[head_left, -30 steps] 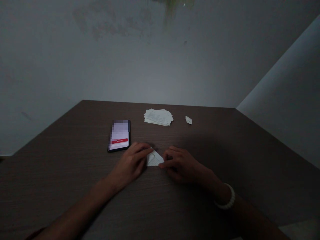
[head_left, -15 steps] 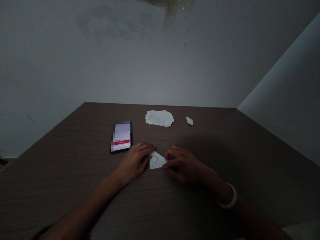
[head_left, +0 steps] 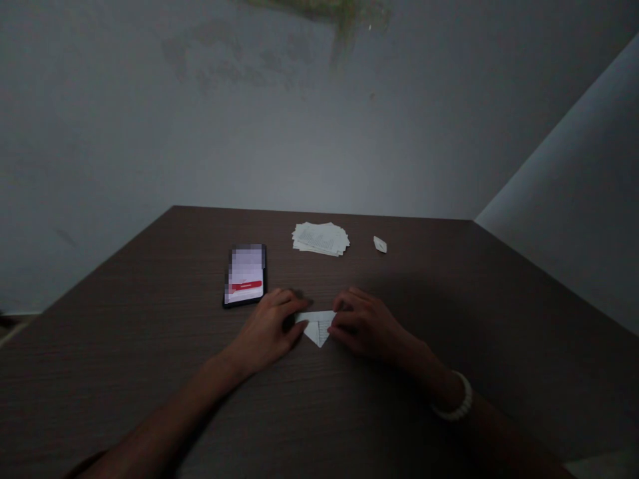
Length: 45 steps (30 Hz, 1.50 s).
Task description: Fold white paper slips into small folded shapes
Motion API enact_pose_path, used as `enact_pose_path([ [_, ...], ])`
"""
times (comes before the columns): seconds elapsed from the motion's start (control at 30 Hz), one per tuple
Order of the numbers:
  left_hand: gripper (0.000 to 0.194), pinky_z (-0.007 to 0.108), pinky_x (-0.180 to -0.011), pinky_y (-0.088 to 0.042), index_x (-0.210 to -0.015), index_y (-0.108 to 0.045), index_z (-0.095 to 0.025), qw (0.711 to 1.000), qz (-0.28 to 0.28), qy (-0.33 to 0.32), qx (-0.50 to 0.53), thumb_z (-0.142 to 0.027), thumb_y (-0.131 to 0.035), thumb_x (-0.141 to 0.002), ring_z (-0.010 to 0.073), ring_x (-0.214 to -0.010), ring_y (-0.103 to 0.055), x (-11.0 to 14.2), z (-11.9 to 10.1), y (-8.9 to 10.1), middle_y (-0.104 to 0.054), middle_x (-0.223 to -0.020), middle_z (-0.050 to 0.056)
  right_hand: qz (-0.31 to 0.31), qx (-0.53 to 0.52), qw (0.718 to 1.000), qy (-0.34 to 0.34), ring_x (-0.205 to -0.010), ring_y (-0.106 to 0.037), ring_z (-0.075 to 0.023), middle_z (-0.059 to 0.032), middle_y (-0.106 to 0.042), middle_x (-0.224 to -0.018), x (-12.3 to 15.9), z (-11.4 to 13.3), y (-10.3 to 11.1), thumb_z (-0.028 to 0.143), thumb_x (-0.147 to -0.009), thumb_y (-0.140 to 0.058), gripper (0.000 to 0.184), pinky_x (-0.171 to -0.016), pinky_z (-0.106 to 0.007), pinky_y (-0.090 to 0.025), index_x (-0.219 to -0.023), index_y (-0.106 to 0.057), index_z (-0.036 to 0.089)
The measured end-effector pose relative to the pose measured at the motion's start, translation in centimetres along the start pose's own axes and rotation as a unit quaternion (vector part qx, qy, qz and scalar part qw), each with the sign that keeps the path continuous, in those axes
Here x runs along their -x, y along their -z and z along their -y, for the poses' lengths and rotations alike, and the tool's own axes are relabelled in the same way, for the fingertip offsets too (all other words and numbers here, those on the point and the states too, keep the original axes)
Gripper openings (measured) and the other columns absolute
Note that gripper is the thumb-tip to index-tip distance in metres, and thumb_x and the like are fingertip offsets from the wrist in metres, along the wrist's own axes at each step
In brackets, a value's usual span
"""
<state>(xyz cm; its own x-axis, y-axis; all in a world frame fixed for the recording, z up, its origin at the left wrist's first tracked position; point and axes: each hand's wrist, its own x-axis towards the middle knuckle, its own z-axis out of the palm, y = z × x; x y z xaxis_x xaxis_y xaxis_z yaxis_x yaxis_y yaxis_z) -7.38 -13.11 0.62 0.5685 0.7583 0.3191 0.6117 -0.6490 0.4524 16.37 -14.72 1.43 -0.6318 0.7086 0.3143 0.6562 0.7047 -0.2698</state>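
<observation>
Black smartphone [head_left: 244,274] lay on the dark wood-grain table [head_left: 150,313], with its blurred screen showing a red bar. I saw the left hand [head_left: 267,326] just beside the phone, almost flat, and its fingertips [head_left: 299,306] touched the left end of the folded white paper [head_left: 318,327]. This paper lay on the table between both hands, and its point was toward me. The right hand [head_left: 362,324] was on the paper's right end, with fingers a little curved. I could not tell if the hands really pinched the paper or only pressed it down. Beyond them was a stack of printed sheets [head_left: 320,239]. A small folded paper piece [head_left: 380,245] lay to the right of the stack, near but apart. A white beaded bracelet [head_left: 464,402] circled the right wrist.
</observation>
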Motion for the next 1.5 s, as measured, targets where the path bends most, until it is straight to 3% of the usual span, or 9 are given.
enact_pose_path([
  [0.2,0.023,0.043,-0.086,-0.045,-0.107,-0.066,-0.018,1.000,0.025,-0.001,-0.012,-0.021,-0.058,-0.085,0.0249,-0.096,-0.052,-0.1,0.0,0.3,-0.058,-0.101,0.008,-0.021,-0.059,0.996,-0.059,-0.093,-0.052,-0.0185,-0.0044,-0.058,-0.099,0.0,-0.3,-0.6,0.022,-0.081,-0.070,0.005,-0.080,-0.032,-0.044,-0.084,-0.067,0.020],
  [0.33,0.016,0.042,-0.083,-0.045,-0.099,-0.064,-0.019,1.000,0.020,-0.007,-0.003,-0.020,-0.058,-0.085,0.0249,-0.094,-0.052,-0.1,-0.1,0.3,-0.058,-0.099,0.007,-0.026,-0.056,0.994,-0.095,-0.098,-0.051,-0.0214,-0.0064,-0.057,-0.106,-0.1,-0.5,-0.7,0.024,-0.075,-0.075,0.038,-0.085,-0.037,-0.044,-0.112,-0.064,0.021],
  [0.4,0.012,0.042,-0.083,-0.044,-0.096,-0.063,-0.019,1.000,0.014,-0.011,0.004,-0.019,-0.058,-0.085,0.0244,-0.093,-0.052,-0.1,0.0,0.2,-0.059,-0.097,0.006,-0.020,-0.054,0.993,-0.099,-0.099,-0.050,-0.0222,-0.0070,-0.057,-0.108,-0.2,-0.5,-0.7,0.026,-0.075,-0.075,0.042,-0.087,-0.039,-0.043,-0.116,-0.063,0.022],
  [0.53,0.006,0.040,-0.079,-0.044,-0.091,-0.061,-0.018,0.999,0.029,-0.004,0.014,-0.018,-0.058,-0.085,0.0233,-0.089,-0.054,-0.2,-0.2,0.2,-0.060,-0.091,0.005,-0.014,-0.063,0.994,-0.089,-0.095,-0.050,-0.0211,-0.0062,-0.060,-0.103,-0.2,-0.5,-0.7,0.024,-0.078,-0.073,0.023,-0.085,-0.037,-0.043,-0.100,-0.069,0.020],
  [0.7,0.006,0.039,-0.077,-0.044,-0.086,-0.063,-0.017,0.998,0.056,0.015,0.034,-0.015,-0.057,-0.086,0.0218,-0.083,-0.056,-0.3,-0.3,0.5,-0.061,-0.084,0.004,-0.024,-0.075,0.993,-0.085,-0.091,-0.052,-0.0195,-0.0042,-0.063,-0.094,-0.1,-0.5,-0.9,0.021,-0.078,-0.073,0.011,-0.083,-0.034,-0.042,-0.089,-0.071,0.020],
  [1.23,0.010,0.039,-0.084,-0.043,-0.090,-0.069,-0.020,0.997,0.050,-0.046,0.030,-0.021,-0.059,-0.089,0.0217,-0.090,-0.055,-0.4,0.6,-0.2,-0.064,-0.087,0.004,-0.021,-0.081,0.994,-0.072,-0.084,-0.053,-0.0178,-0.0035,-0.066,-0.084,-0.4,-0.6,-1.0,0.017,-0.079,-0.071,0.002,-0.077,-0.031,-0.042,-0.081,-0.071,0.019],
  [1.5,0.020,0.034,-0.074,-0.043,-0.088,-0.071,-0.020,0.994,0.055,-0.094,0.015,-0.019,-0.052,-0.092,0.0211,-0.084,-0.054,-0.6,0.3,0.1,-0.061,-0.084,0.005,-0.027,-0.076,0.996,-0.046,-0.085,-0.052,-0.0181,-0.0033,-0.065,-0.085,-0.4,-0.7,-1.3,0.017,-0.082,-0.069,0.005,-0.077,-0.031,-0.042,-0.083,-0.073,0.020],
])
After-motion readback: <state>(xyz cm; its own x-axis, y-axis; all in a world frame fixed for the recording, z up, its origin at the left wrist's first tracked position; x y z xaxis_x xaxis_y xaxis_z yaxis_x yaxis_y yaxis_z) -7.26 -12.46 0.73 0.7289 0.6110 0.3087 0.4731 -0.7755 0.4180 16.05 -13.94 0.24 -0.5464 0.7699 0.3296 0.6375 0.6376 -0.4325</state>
